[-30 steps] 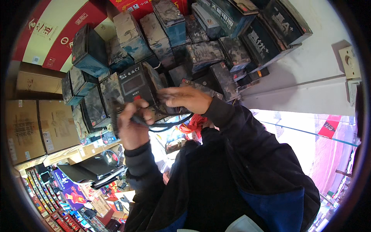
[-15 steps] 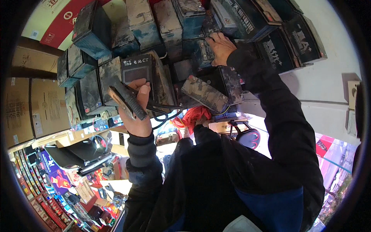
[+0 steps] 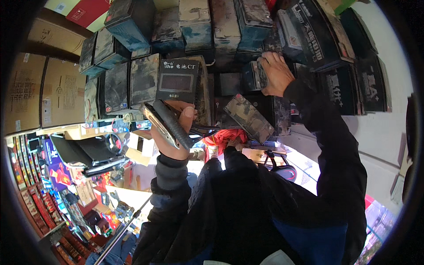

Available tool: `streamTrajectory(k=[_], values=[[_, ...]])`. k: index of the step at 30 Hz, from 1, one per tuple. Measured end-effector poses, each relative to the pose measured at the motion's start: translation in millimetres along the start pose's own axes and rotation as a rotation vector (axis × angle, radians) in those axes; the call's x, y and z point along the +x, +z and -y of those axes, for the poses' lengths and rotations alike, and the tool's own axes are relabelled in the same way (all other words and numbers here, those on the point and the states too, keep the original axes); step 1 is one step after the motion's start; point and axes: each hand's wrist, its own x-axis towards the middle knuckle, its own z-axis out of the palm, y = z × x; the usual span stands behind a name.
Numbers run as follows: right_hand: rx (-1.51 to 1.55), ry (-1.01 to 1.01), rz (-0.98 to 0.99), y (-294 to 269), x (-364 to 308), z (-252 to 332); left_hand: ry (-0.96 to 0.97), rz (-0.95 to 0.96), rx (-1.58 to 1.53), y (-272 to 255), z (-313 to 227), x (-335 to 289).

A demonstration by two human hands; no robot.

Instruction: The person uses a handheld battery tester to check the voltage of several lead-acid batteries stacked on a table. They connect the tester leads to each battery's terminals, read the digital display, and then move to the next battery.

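My left hand is closed around a cable clamp with a black ribbed grip and a copper-coloured edge. Dark cable hangs beside that hand. Behind it stands a black battery tester box with a grey window on its front. My right hand grips the dusty end of a blue-sided battery, fingers over one edge and thumb at the other. Just below, a dirt-blotched battery lies tilted against dark batteries. Part of the gripped battery is hidden by my fingers.
Rows of dusty batteries are stacked at the far side, with large black ones at the right by a white wall. Cardboard boxes stand left. A red cloth and a black-red round object are below.
The view has shifted, so the stack sits lower and further right. My right hand has gone from resting spread on the battery to gripping its end. The clamp stays in my left hand.
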Motion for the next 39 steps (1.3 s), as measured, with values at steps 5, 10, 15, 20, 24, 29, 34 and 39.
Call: streamTrajectory(k=[5, 10, 15, 20, 24, 29, 34, 39], values=[[0.084, -0.126, 0.05, 8.6, 4.1, 2.9, -0.028, -0.037, 0.003, 6.1, -3.6, 0.1], [-0.026, -0.199, 0.217, 8.5, 14.2, -3.9, -0.013, -0.054, 0.042, 6.8, -2.1, 1.0], [-0.021, -0.145, 0.306, -0.9, 26.4, 0.6, 0.009, -0.073, 0.041, 7.5, -0.2, 0.8], [0.1, 0.009, 0.094, -29.6, 25.9, 5.1, -0.033, -0.045, -0.009, 6.0, -2.7, 0.5], [0.213, -0.008, -0.117, -75.5, -2.0, 12.1, -0.023, -0.016, 0.008, 3.8, -0.6, 1.8], [0.201, 0.097, -0.123, -123.1, -49.6, 29.8, 0.014, 0.011, 0.01, -0.6, 8.7, 3.1], [-0.153, 0.135, 0.116, -133.6, -83.9, 29.0, 0.01, 0.057, -0.025, -4.0, 14.2, 1.9], [-0.326, 0.094, 0.179, -117.2, -99.3, 7.2, 0.003, 0.086, -0.058, -7.4, 13.8, 2.6]])
